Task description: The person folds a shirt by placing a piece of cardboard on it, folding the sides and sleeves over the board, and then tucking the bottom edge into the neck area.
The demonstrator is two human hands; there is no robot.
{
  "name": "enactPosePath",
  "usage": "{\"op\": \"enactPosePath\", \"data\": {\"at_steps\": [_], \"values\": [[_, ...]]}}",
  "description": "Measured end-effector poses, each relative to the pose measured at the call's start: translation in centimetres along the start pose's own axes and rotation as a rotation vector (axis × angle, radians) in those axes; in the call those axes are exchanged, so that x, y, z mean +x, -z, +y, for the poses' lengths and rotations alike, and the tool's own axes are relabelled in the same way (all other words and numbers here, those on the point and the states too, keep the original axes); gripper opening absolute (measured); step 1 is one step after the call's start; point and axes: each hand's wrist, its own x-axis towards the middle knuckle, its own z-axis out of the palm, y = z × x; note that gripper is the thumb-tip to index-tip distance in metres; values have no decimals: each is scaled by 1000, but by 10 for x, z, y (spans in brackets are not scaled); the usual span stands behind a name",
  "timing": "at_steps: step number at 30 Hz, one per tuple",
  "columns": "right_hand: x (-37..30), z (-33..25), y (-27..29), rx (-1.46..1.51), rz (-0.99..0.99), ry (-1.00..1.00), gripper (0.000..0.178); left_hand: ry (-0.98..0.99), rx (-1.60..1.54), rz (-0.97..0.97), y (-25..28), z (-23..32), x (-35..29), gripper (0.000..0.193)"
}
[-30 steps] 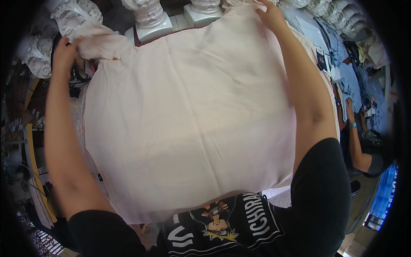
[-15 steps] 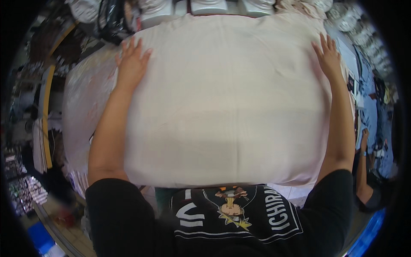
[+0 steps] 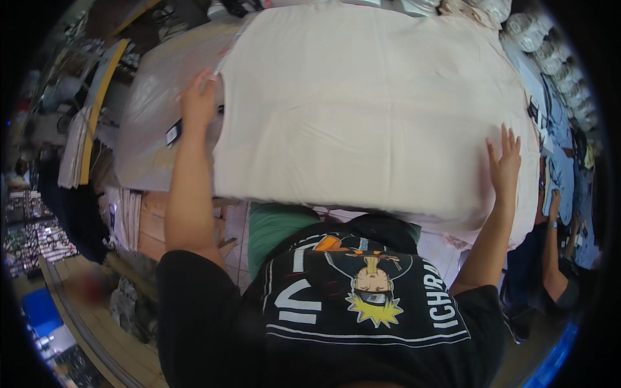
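A pale cream garment (image 3: 362,116) is spread nearly flat across the worktable. Its left end has a curved edge, and a dark tag (image 3: 173,133) lies beside my left wrist. My left hand (image 3: 198,100) is at that curved edge, over the plastic sheet, with its fingers apart and partly bent; whether they touch the cloth is hard to see. On the garment's right part rests my right hand (image 3: 504,158), fingers spread.
Clear plastic sheeting (image 3: 152,97) covers the table's left end. White bundled packs (image 3: 527,32) line the far right, beside blue patterned garments (image 3: 557,174). Another person's arm (image 3: 552,249) reaches in at the right. A wooden stool (image 3: 162,216) stands under the table's left side.
My right hand has slid nearer to me along the cloth. The left hand now sits at the garment's curved edge, which has come into view with the tag. The head view has shifted.
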Motion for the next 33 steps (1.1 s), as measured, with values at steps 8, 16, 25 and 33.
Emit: {"op": "enactPosePath", "data": {"at_steps": [8, 16, 25, 33], "values": [[-33, -137, 52, 347, -43, 358, 45, 96, 16, -70, -24, -19, 31, 43], [-43, -184, 58, 429, -107, 425, 42, 156, 210, -196, -66, -59, 84, 40], [-30, -202, 36, 478, -176, 370, 40, 299, -66, -203, -61, -68, 76, 37], [-38, -210, 29, 520, -250, 344, 38, 259, 42, -139, -58, -58, 71, 32]]}}
